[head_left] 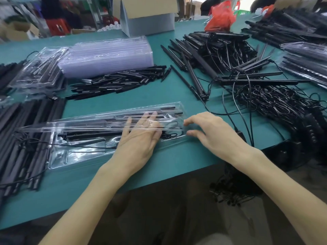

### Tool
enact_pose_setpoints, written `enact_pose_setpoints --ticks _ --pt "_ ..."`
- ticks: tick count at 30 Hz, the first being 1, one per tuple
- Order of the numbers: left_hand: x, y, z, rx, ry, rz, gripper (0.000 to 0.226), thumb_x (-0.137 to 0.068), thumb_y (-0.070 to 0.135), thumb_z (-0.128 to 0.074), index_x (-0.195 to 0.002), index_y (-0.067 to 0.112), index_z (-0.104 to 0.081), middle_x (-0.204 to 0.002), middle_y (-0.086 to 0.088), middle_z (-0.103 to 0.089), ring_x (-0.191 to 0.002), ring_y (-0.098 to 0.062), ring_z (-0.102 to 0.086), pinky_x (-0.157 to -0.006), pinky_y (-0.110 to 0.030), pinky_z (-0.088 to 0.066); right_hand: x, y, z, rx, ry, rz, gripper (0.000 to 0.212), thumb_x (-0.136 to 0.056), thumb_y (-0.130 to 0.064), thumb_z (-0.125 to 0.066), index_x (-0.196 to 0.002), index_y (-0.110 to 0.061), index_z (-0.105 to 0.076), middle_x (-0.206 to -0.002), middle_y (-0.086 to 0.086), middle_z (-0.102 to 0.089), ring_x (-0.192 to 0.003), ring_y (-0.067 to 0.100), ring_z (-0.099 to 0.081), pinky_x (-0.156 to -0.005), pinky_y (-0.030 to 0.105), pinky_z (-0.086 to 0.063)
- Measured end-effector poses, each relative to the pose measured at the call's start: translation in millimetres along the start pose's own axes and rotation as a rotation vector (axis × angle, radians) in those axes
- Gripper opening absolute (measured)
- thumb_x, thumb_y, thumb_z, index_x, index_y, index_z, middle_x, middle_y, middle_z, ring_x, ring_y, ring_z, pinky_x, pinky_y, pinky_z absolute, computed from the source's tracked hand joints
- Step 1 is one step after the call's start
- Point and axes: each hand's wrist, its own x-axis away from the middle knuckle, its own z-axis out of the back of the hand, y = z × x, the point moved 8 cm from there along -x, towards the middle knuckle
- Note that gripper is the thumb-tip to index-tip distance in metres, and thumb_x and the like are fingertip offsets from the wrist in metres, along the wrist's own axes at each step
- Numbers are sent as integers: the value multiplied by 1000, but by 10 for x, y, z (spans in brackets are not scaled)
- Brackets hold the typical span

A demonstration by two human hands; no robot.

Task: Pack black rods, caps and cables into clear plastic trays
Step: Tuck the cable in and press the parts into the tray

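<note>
Lying flat with fingers straight, left hand (139, 138) rests in the clear plastic tray (76, 156) beside a black rod (92, 135); right hand (210, 131) pinches the tray's lid (79, 125) at 3 o'clock. Loose rods (212, 48) pile at 1 o'clock.

Teal-green table (168, 92) throughout — black rods (208, 45), black cables (270, 103), clear trays (106, 57), their stack tinted pale violet. Behind — a red-orange bag (221, 18), a box (152, 22) with grey sides, brown flaps.
</note>
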Motion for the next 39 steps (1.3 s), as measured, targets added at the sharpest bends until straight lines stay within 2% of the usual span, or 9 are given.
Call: enact_pose_setpoints --ticks 10,16,21,25,31,33,35,37,39 --pt "46 6 1 -63 -78 -53 49 -104 50 -14 -150 41 -29 -168 11 2 -152 -3 13 -125 -41 8 6 13 -61 42 -53 13 33 -101 -33 -56 -130 -20 -63 -134 -12 -57 -131 4 -42 -108 34 -42" --pt "146 26 -20 -124 -71 17 58 -99 55 -3 -156 44 -10 -167 12 12 -151 -6 22 -122 -46 14 30 6 -56 72 -58 23 35 -102 -37 -53 -133 -21 -61 -135 -15 -55 -132 2 -39 -104 37 -46" --pt "241 -119 14 -198 -95 11 77 -93 63 3 -160 26 11 -166 10 18 -150 -5 23 -124 -39 13 47 4 -57 65 -42 35 35 -101 -38 -53 -131 -21 -61 -135 -16 -55 -131 1 -40 -103 36 -47" --pt "305 -180 81 -225 -114 19 81 -94 63 -2 -159 19 13 -166 4 18 -152 -8 19 -124 -30 12 49 -10 -49 69 -37 42 35 -101 -37 -53 -129 -19 -62 -134 -14 -56 -131 3 -41 -101 36 -48" --pt "505 -188 139 -355 -202 75 92 -86 67 2 -156 11 21 -164 -8 26 -152 -17 23 -121 -29 14 57 -28 -49 86 -37 44 37 -102 -38 -51 -132 -19 -61 -135 -15 -55 -132 1 -39 -102 34 -48" --pt "595 -185 150 -331 -288 96 93 -88 70 -7 -157 12 19 -163 -7 28 -151 -16 24 -118 -26 14 56 -38 -54 91 -37 50 37 -102 -38 -50 -132 -19 -61 -136 -15 -55 -133 2 -38 -102 34 -48" --pt "663 -168 202 -267 -397 116 95 -88 74 -17 -159 19 13 -165 2 24 -153 -12 14 -121 -25 3 57 -37 -56 93 -36 53 38 -102 -38 -50 -133 -18 -60 -137 -14 -54 -133 2 -38 -102 34 -48" --pt "704 -114 352 -140 -473 112 99 -77 81 -19 -161 31 -6 -167 16 5 -154 -7 -6 -123 -28 -13 61 -36 -54 94 -35 58 38 -102 -38 -50 -134 -18 -60 -137 -14 -54 -134 2 -38 -103 34 -47" --pt "679 13 571 34 -458 43 91 -71 84 -29 -151 41 -38 -157 29 -28 -143 4 -32 -120 -25 -27 64 -39 -50 94 -33 63 39 -102 -38 -50 -134 -18 -60 -137 -14 -54 -134 2 -37 -103 34 -47"
